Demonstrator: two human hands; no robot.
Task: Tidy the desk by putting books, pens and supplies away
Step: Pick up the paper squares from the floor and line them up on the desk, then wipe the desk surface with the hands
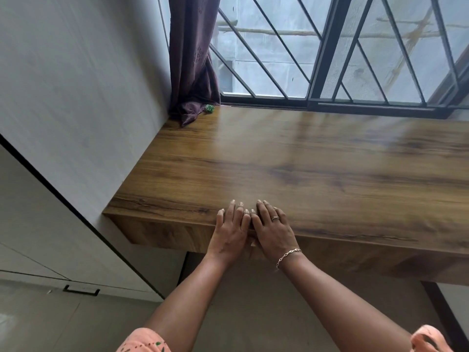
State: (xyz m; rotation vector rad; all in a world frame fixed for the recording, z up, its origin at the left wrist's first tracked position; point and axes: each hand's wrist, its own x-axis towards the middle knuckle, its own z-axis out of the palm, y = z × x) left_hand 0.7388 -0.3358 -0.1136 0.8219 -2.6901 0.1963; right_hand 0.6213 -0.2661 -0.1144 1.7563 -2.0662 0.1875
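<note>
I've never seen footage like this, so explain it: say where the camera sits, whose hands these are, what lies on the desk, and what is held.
No machine: a person wears one camera on the head, so you see their own view, forward and down. Their left hand and right hand lie side by side on the near edge of the wooden desk, fingers straight, holding nothing. At the far left corner a purple curtain bunches onto the desk, with a small green object beside it, too small to identify.

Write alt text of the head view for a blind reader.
The left hand and right hand rest flat, side by side, on the front edge of a wooden desk. A small green object lies beside a purple curtain.
</note>
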